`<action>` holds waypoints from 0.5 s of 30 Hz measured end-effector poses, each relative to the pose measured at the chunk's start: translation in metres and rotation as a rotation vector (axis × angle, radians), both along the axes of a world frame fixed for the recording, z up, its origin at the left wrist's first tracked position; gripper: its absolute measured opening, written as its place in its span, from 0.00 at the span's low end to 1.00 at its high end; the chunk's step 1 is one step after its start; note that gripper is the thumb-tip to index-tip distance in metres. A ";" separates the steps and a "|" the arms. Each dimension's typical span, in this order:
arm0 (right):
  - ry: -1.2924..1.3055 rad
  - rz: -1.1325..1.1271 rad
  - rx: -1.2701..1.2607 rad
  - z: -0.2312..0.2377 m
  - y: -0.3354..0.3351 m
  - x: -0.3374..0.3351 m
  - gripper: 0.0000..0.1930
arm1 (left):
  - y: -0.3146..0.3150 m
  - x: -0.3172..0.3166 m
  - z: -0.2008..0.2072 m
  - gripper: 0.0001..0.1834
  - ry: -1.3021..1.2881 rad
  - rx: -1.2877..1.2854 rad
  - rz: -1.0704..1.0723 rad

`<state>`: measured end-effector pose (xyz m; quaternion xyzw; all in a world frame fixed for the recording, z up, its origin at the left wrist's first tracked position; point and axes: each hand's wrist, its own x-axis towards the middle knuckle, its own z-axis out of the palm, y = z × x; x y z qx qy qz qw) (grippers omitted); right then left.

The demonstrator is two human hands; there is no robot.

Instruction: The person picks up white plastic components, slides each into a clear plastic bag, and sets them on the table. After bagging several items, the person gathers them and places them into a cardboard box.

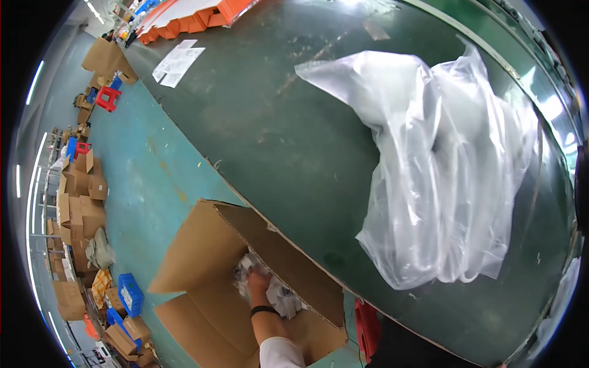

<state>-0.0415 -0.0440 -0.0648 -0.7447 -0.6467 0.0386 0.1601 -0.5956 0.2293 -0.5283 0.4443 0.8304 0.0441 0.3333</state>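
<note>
My left hand [259,283], with a black band at its wrist, reaches down inside an open cardboard box [202,245] beside the table. Its fingers look curled into a clear plastic bag [244,267], one of several crinkled bags in the box; the fingertips are partly hidden. On the green table [294,184], to the right, lies a large clear plastic bag [442,172] with whitish, tube-like curved things inside it. No hand touches this large bag. My right hand does not show.
White paper sheets [178,63] and an orange-edged tray [196,18] lie at the table's far left. Across the floor stand cardboard boxes [83,214], blue crates [130,294] and a red stool [108,98]. Something red [367,328] stands by the table's near edge.
</note>
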 end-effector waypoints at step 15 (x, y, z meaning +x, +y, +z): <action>0.229 0.046 0.294 0.004 -0.008 0.014 0.08 | 0.040 0.223 0.406 0.17 -0.415 1.081 -0.167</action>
